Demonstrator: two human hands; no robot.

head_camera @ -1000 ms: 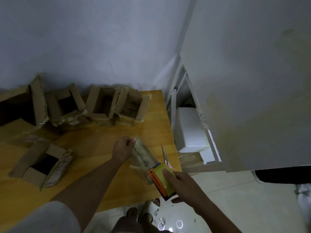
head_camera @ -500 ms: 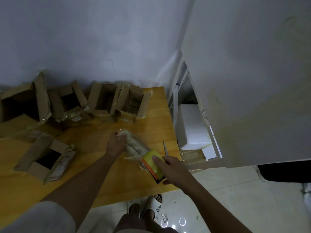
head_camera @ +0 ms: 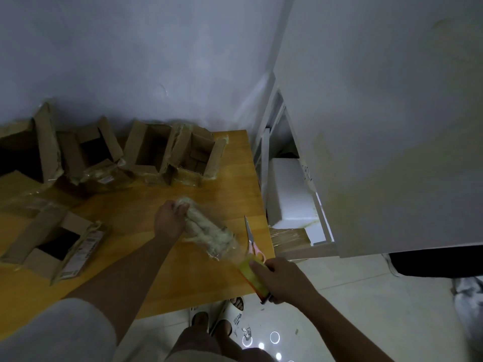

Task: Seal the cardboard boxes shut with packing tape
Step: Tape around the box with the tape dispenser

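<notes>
Yellow and orange, that's the tape dispenser [head_camera: 253, 276], gripped in the right hand [head_camera: 283, 279] at the near right corner of the wooden table [head_camera: 125, 259]. A clear, crinkled strip of tape [head_camera: 209, 228] runs from it up and to the left, ending at the left hand [head_camera: 170, 220], whose fingers pinch the far end. So the strip's long line is a diagonal between the two hands, hanging over bare table rather than over any box.

And the boxes? All open. The nearest one [head_camera: 52, 246] lies well to the left of the left hand, flaps splayed (labels showing on one flap). Four more stand along the back wall: one at far left [head_camera: 23, 155], the next [head_camera: 86, 155], then a pair side by side [head_camera: 146, 155] and [head_camera: 198, 158]. The left hand is the nearer to all of them.

Pink-handled scissors [head_camera: 251, 240] lie on the table just beside the strip, blades pointing away, close to the right hand.

My read: sealing hasn't started on any box; the strip needs carrying leftward to one first, flaps folded down.
</notes>
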